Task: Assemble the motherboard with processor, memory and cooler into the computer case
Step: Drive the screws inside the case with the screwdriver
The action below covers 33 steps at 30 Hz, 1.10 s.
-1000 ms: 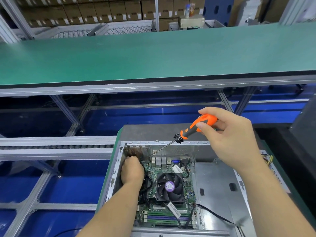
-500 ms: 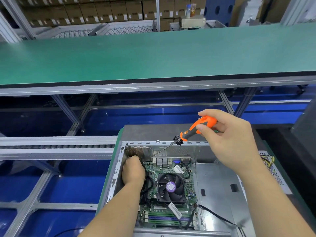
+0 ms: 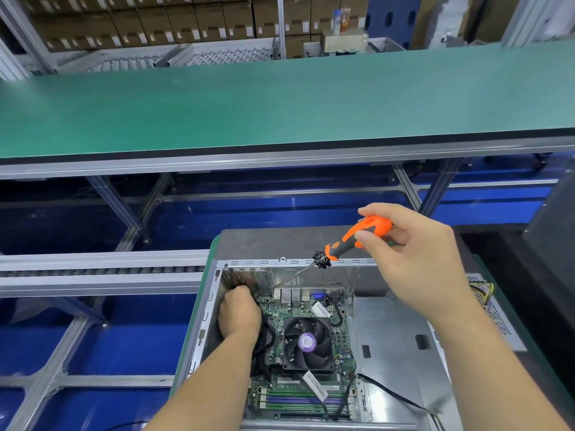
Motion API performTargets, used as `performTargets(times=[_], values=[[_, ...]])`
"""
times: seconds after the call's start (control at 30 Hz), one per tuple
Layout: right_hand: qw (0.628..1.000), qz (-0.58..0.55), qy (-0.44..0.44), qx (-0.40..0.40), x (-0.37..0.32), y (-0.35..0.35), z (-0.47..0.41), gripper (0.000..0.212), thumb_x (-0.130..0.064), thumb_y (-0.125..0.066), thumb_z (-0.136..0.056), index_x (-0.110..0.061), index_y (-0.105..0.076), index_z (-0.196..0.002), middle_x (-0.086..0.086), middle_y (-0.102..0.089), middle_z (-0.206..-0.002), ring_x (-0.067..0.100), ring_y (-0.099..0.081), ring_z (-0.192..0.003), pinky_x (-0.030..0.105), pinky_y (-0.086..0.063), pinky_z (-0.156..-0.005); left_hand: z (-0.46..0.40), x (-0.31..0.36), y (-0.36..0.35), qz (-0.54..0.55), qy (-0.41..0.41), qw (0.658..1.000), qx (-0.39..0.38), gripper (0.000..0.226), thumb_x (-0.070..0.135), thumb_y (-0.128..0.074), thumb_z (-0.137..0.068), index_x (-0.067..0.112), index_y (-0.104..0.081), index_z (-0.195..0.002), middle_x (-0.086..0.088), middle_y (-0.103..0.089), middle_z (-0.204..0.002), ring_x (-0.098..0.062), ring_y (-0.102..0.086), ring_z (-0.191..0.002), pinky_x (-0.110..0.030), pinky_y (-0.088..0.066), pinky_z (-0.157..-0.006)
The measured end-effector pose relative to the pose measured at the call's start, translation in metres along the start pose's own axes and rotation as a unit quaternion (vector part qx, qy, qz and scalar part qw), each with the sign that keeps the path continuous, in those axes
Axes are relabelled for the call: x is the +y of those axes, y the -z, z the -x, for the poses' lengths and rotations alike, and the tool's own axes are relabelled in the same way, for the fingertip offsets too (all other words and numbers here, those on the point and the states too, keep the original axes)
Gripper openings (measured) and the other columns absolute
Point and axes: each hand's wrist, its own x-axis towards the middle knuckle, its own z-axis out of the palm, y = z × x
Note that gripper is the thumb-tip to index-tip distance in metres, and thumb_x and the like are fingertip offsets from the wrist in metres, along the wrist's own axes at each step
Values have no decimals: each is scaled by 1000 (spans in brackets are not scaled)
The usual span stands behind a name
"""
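Head view: your open computer case (image 3: 404, 331) sits at the near edge of a green bench, with bare metal floor to the right of the motherboard (image 3: 298, 365) lying inside it. Your right hand (image 3: 413, 262) grips an orange screwdriver (image 3: 351, 237), its shaft slanting down toward the board's far-left corner. Your left hand (image 3: 239, 312) is curled there; whether it holds anything is hidden. The cooler fan (image 3: 306, 343) sits mid-board.
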Motion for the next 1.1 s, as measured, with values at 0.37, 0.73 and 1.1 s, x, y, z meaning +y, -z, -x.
performTargets(times=[0.37,0.73,1.1], values=[[1000,19,7,-3,1,-2,-2,34,-10,-77,-86,-38,-67,-102,-18,-71,-83,4,-72,-79,11,-54,-73,0,2,-1,12,18,999,-25,22,-5,-53,-88,8,-70,-89,-11,-67,-92,-30,-63,-79,-37,-55,-64],[1000,15,-3,-9,0,-4,-1,37,-11,-76,-86,-44,-64,-98,-13,-72,-83,10,-73,-79,18,-56,-74,-1,3,0,11,18,999,-26,17,-2,-54,-89,9,-66,-83,-11,-67,-88,-28,-55,-70,-36,-54,-62],[999,33,6,-13,-3,-5,-2,39,-12,-76,-87,-47,-62,-97,-15,-71,-83,9,-72,-79,13,-54,-74,-2,1,0,-7,6,1000,-29,21,-3,-53,-90,9,-70,-92,-11,-69,-93,-31,-65,-82,-37,-56,-67]])
